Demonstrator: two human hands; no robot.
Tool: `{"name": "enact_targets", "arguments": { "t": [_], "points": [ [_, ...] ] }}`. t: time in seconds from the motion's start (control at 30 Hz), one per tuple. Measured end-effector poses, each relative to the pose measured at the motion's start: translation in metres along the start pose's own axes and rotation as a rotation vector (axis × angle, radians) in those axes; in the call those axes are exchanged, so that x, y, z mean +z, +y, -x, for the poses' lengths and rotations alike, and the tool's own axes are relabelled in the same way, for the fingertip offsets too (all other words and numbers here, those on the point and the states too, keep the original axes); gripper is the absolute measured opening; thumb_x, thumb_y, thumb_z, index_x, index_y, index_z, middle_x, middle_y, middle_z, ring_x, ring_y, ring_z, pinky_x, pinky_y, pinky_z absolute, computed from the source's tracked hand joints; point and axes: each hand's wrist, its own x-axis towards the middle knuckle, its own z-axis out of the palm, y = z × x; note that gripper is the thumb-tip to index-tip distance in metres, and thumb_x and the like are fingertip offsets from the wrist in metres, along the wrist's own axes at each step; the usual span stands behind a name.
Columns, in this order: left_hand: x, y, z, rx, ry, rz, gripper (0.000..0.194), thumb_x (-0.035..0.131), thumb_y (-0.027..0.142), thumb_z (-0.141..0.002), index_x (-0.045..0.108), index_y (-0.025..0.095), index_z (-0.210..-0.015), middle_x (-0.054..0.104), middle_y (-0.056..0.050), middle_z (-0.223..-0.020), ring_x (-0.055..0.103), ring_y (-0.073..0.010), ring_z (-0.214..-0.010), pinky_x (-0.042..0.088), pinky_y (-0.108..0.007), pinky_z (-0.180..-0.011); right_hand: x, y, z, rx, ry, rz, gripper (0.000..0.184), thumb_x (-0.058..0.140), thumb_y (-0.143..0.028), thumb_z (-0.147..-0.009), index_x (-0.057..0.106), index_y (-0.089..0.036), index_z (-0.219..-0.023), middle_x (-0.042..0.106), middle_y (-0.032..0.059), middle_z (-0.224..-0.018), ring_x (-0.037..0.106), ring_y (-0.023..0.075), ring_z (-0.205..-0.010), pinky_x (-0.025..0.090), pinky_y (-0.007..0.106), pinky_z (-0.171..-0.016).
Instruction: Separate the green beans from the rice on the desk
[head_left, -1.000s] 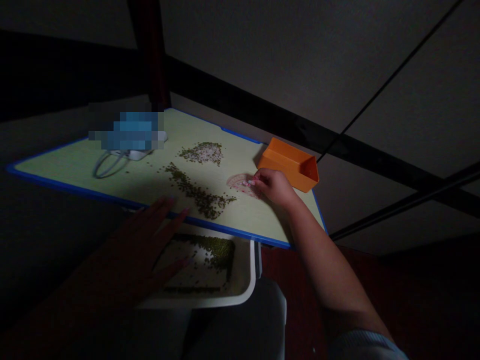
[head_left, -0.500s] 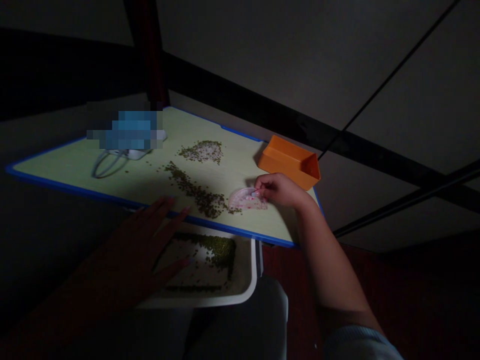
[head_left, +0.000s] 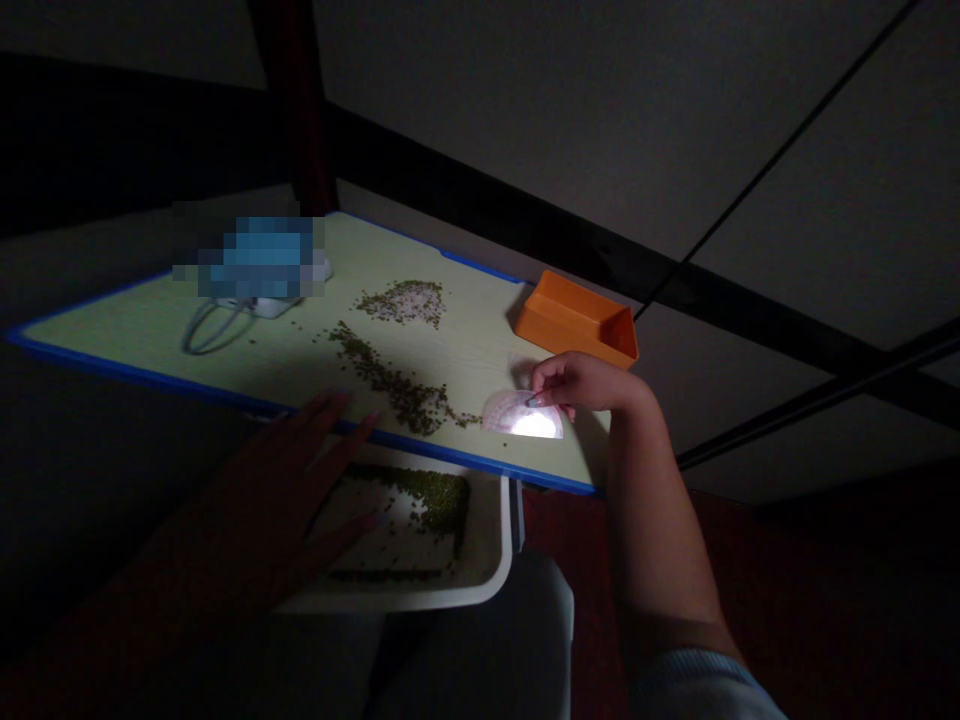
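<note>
My right hand (head_left: 574, 382) pinches a clear protractor (head_left: 517, 412) with pink markings, its curved edge up and its straight edge low, with a bright glare on it. The protractor is over the pale board (head_left: 300, 345), at the right end of a trail of small green beans (head_left: 397, 385). Farther back lies a second heap, whitish grains mixed with green beans (head_left: 405, 303). My left hand (head_left: 300, 480) is in shadow, fingers spread, at the board's blue front edge, above a white tub (head_left: 499, 560) with green beans (head_left: 442, 500) inside.
An orange open box (head_left: 577, 320) stands at the board's back right corner. At the back left sits a pixelated blue object (head_left: 266, 255) with a cable loop (head_left: 214, 325). A wall rises behind the board. My legs are below the tub.
My right hand has drawn the protractor to the right and nearer the front edge, tilting it so that it catches the light. A few beans have strung out rightwards. My left hand stays put.
</note>
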Motion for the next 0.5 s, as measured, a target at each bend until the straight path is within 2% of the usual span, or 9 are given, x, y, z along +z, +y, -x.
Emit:
{"name": "enact_targets", "arguments": {
  "t": [0.23, 0.4, 0.5],
  "points": [
    [-0.0006, 0.0013, 0.0016, 0.004, 0.039, 0.022, 0.08, 0.043, 0.062, -0.076, 0.017, 0.028, -0.144, 0.018, -0.011, -0.156, 0.022, -0.0288, -0.142, 0.032, -0.049, -0.109, 0.0038, -0.001, -0.0048, 0.075, 0.049, 0.042, 0.014, 0.046, -0.005, -0.069, 0.053, -0.017, -0.07, 0.055, -0.0055, -0.05, 0.051, 0.0064, -0.043, 0.04, 0.02, -0.046],
    [-0.0058, 0.0044, 0.0, -0.029, 0.033, 0.062, 0.082, 0.047, 0.063, -0.073, 0.024, 0.027, -0.143, 0.025, -0.011, -0.154, 0.024, -0.0277, -0.142, 0.03, -0.047, -0.111, 0.0036, -0.0017, -0.0047, 0.104, 0.12, 0.018, 0.01, 0.051, -0.009, -0.072, 0.051, -0.018, -0.068, 0.056, -0.0049, -0.048, 0.05, 0.0067, -0.04, 0.039, 0.02, -0.044],
    [-0.0057, 0.0035, -0.0006, -0.028, 0.031, 0.043, 0.081, 0.046, 0.064, -0.074, 0.022, 0.028, -0.143, 0.025, -0.011, -0.154, 0.025, -0.028, -0.141, 0.032, -0.047, -0.11, 0.0041, -0.0032, -0.0053, 0.117, 0.17, 0.05, 0.009, 0.053, -0.013, -0.075, 0.05, -0.017, -0.068, 0.056, -0.0041, -0.048, 0.05, 0.0065, -0.039, 0.038, 0.019, -0.042]
  ]
}}
